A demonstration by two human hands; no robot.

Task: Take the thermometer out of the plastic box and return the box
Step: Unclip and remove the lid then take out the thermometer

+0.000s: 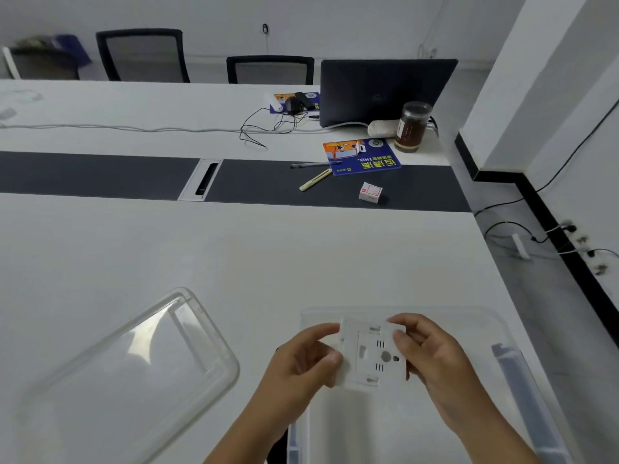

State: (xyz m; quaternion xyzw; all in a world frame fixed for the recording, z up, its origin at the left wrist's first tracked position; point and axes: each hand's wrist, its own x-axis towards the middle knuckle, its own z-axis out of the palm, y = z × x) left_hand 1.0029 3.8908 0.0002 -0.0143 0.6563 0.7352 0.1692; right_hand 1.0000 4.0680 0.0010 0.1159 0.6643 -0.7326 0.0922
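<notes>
Box [522, 390] is sitting open at the near table edge, lid [134, 370] lying well apart to its left. Both hands, left [301, 366] and right [432, 360], are pinching the thermometer [371, 354] by its sides, fingers closed on it, above the box. Removal appears underway; next, judging, setting it down, then relidding

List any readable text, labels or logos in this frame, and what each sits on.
Nothing can be quoted with confidence.
Nearer blue mouse pad: large yellow characters, upside down to the camera, too blurred to read.
Farther blue mouse pad: print mostly covered, unreadable.
Small white box: red label, too small.
Brown jar: label text too small.
Laptop: faint lid logo, unreadable.
Thermometer in the hands: no text visible.
</notes>
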